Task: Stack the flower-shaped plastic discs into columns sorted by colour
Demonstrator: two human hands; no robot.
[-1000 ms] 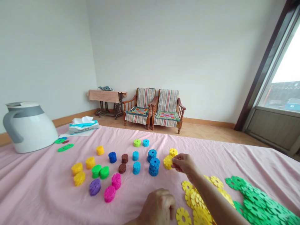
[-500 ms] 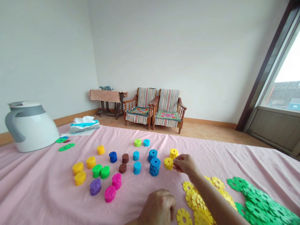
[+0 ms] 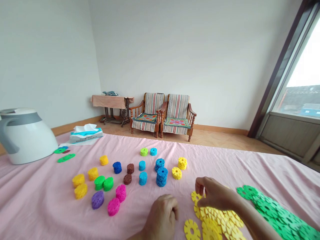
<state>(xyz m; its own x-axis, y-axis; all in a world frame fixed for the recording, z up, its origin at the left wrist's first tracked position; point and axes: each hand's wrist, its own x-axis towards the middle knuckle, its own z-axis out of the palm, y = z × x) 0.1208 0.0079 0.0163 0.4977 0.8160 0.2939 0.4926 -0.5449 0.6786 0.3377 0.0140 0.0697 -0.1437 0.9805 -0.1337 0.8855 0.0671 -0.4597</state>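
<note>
My right hand hovers low over a pile of flat yellow toothed discs on the pink cloth. Its fingers are bent and pinch a yellow disc at the pile's far edge. My left hand rests on the cloth as a loose fist, and nothing shows in it. A short yellow disc stack stands free beyond my right hand. A taller yellow stack stands behind it, and a blue stack to its left.
Several small stacks in yellow, green, purple, pink, brown and blue dot the pink cloth. Green discs are heaped at the right. A white kettle and a tissue pack stand far left. Two chairs are by the wall.
My right hand let go of the short yellow stack, left it by the blue stack and drew back to the yellow disc pile. The left hand stayed put.
</note>
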